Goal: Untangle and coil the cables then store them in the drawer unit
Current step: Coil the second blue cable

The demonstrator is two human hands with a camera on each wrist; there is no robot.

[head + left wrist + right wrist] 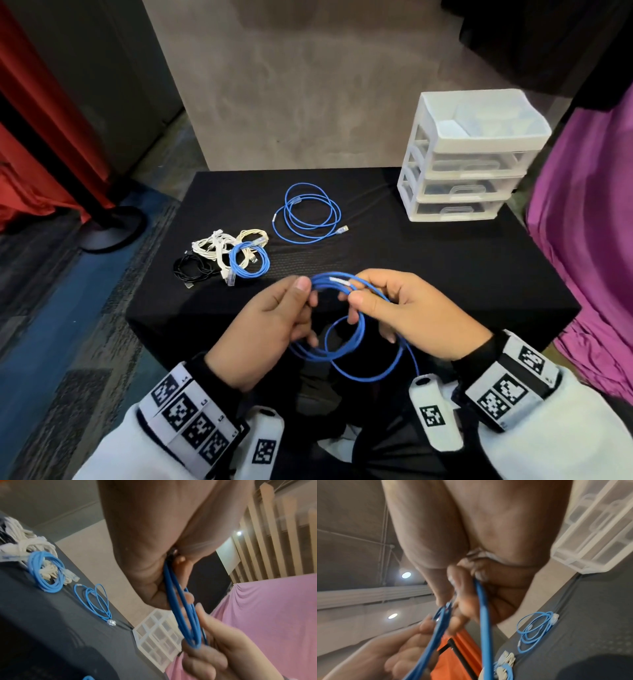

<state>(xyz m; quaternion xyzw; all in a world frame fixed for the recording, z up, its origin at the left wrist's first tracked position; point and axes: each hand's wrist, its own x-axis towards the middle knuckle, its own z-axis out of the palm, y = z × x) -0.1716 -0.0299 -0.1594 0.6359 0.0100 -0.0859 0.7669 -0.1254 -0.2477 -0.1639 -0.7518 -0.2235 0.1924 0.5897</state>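
Both hands hold one blue cable [346,342] in loose loops above the near edge of the black table [445,274]. My left hand [274,318] pinches the bundled strands [178,599] at the top left. My right hand [394,308] grips them at the top right, with strands [482,609] running between its curled fingers. The lower loops hang toward my lap. A second blue cable [310,214] lies loosely coiled at the table's middle. A tangled pile of white, black and blue cables [226,255] lies at the left. The white drawer unit [469,154] stands at the back right, drawers closed.
A purple cloth [589,240] hangs along the table's right side. Red curtain and a black stand base [113,226] are on the floor to the left. A beige wall panel [291,85] rises behind the table.
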